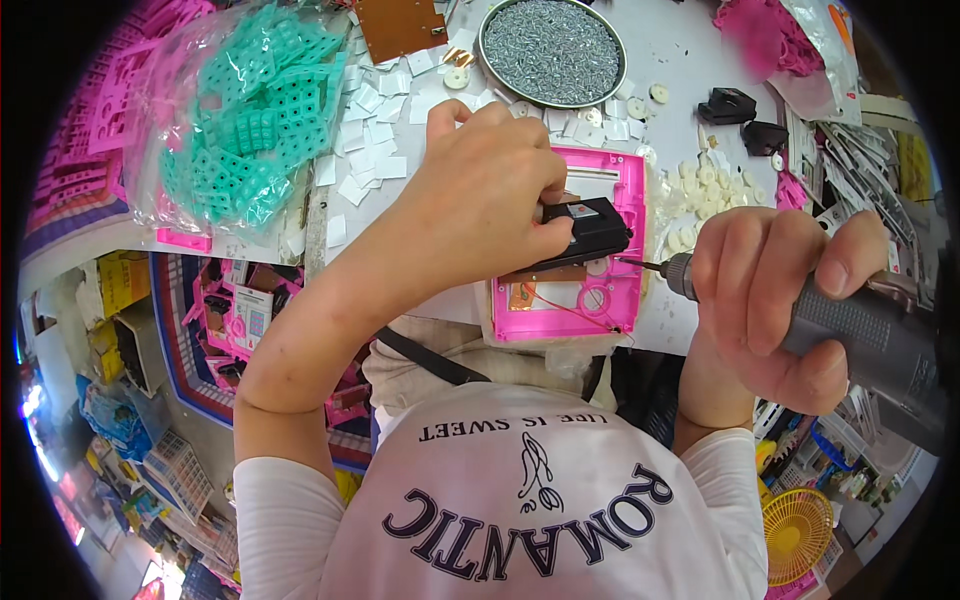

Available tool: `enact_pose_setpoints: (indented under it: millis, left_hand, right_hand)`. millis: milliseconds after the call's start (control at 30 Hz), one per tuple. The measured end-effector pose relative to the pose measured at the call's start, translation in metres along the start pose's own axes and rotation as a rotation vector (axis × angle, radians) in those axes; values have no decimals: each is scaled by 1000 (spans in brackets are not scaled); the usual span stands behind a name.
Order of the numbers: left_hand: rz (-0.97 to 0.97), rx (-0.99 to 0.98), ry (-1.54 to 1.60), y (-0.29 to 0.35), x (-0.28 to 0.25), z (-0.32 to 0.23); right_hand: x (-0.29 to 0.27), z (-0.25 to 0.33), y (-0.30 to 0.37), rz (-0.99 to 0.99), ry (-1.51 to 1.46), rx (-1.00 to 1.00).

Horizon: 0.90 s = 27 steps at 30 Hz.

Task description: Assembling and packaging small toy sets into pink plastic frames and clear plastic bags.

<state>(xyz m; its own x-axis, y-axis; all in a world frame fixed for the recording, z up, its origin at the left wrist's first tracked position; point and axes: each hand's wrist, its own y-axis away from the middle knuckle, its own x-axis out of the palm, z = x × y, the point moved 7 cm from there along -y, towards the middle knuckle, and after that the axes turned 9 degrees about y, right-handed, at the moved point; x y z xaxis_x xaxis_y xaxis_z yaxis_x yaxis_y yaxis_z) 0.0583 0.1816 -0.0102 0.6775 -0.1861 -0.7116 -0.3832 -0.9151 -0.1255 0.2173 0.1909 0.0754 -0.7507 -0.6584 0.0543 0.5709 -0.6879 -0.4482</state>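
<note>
A shallow pink plastic case (627,285) lies on the worktable in front of me, its inner side facing up. Inside it sit a black plastic box (600,232), a brown board and thin red wires. My left hand (490,185) reaches over the case, its thumb and fingers closed on the black box; part of that box is hidden under the hand. In my right hand (775,290) is a grey electric screwdriver (865,340), held almost level. Its thin bit points left, and the tip is close to the right end of the black box; I cannot tell whether they touch.
Beyond the case stands a round metal dish (553,105) of small screws. White square pads (352,188) and a bag of teal rubber keypads (255,120) lie left. Small cream parts (712,192) and black pieces (727,106) lie right. A crate (185,365) of pink units stands below left.
</note>
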Motion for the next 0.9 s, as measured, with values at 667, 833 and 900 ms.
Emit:
enact_pose_setpoints:
  millis: [667, 833, 900]
  left_hand:
    - [-303, 2, 1, 64, 19, -5]
    - [-322, -14, 64, 64, 18, -1]
    - [-325, -16, 76, 64, 18, -1]
  right_hand:
    - [12, -17, -14, 76, 30, -97]
    - [24, -33, -15, 9, 50, -31]
    - [25, -34, -16, 28, 56, -27]
